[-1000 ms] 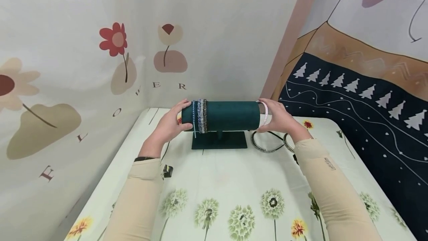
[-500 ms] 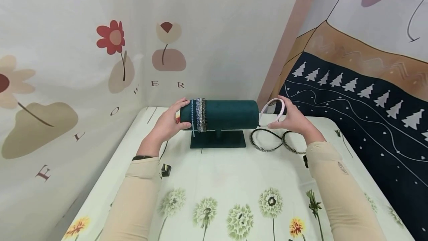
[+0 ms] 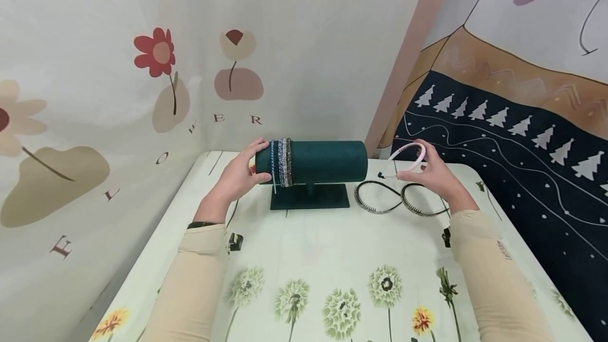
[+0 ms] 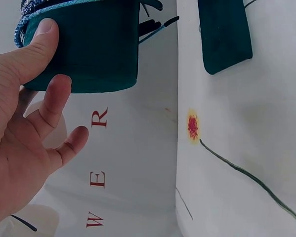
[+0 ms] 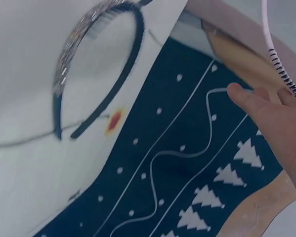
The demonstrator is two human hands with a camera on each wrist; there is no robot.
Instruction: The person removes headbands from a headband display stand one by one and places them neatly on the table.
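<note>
Pink headband [image 3: 420, 160], raised in the right grip [image 3: 436, 174], the person's right hand, which pinches it with the thumb low and the fingers high. The band curves openly just beyond the right end of a green display cylinder [image 3: 329, 161] and is apart from it. In the right wrist view the same band runs down the upper right edge, dark marks along its lower part; most of the contact lies outside that frame.

The left grip [image 3: 237, 174], the person's left hand, clasps the left end of the cylinder, thumb on its near face and fingers over its top. A black wristband [image 3: 204, 224] circles that wrist, below a beige sleeve [image 3: 190, 284]. Close to these fingers, 1 thin blue headband [image 3: 273, 158] and several glittering headbands [image 3: 285, 163], too tightly packed to count, run around the cylinder, which lies horizontally above a flat green base [image 3: 310, 198].

To the right of the base, 2 dark toothed headbands [image 3: 369, 209] lie side by side on the worktop [image 3: 313, 247], which bears a white, flower-printed cover; 1 of them appears blurred in the right wrist view. Behind rises a pale printed sheet [image 3: 313, 57], with a dark blue panel of white trees [image 3: 503, 168] at the right
</note>
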